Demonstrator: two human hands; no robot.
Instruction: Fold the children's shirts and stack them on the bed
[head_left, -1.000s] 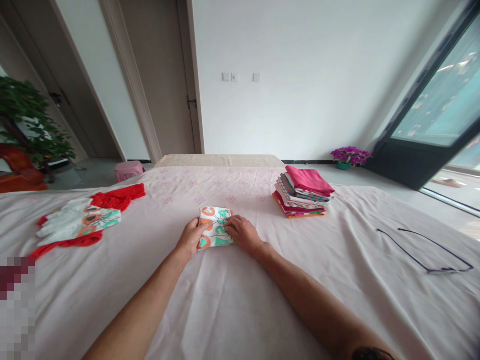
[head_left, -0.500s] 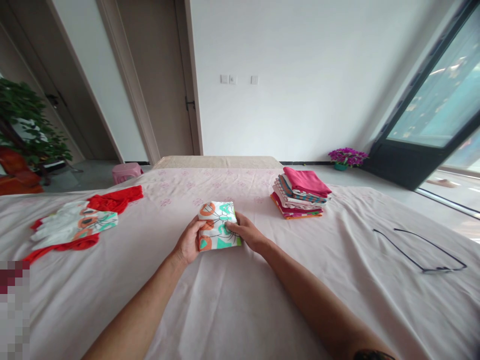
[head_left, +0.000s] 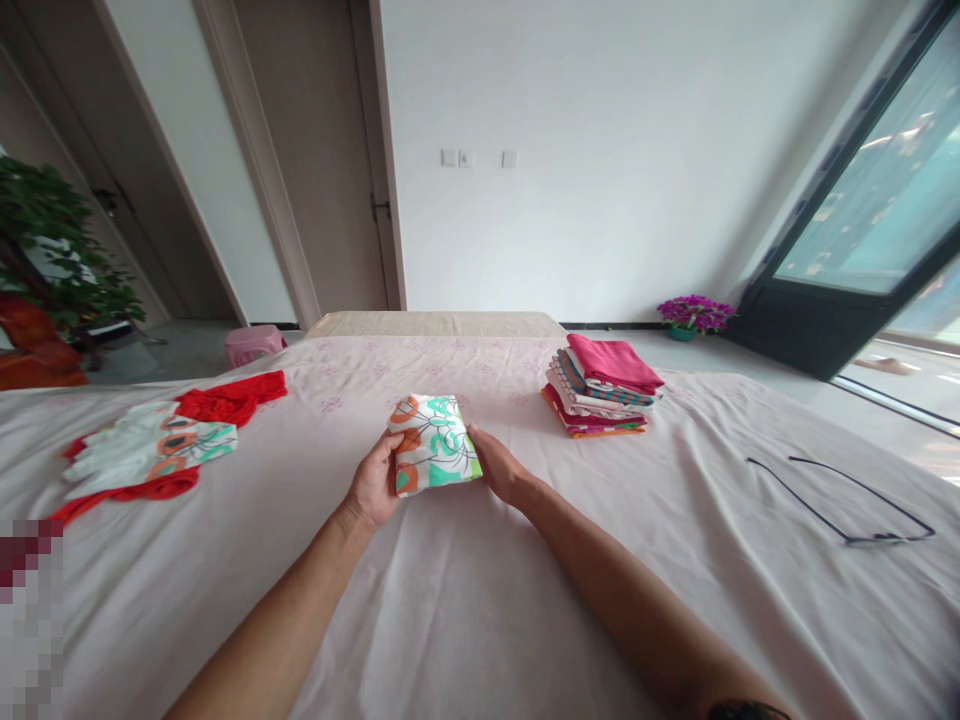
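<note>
A small folded cloth (head_left: 433, 440), white with orange and green flower print, is lifted a little off the pink sheet (head_left: 465, 600) in the middle of the bed. My left hand (head_left: 373, 484) grips its left edge with the thumb on top. My right hand (head_left: 499, 465) holds its right edge, fingers tucked under the cloth. A neat stack of folded cloths (head_left: 602, 397), a bright pink one on top, sits to the right and farther back.
An unfolded pile of red, white and printed cloths (head_left: 154, 445) lies at the left of the bed. A thin black wire hanger (head_left: 847, 495) rests at the right. Beyond the bed are a pink stool (head_left: 253, 344), a potted plant (head_left: 52, 250), doors and a glass door.
Both hands have gone from pressing the folded printed cloth flat on the sheet to gripping its sides and raising it slightly, tilted toward me.
</note>
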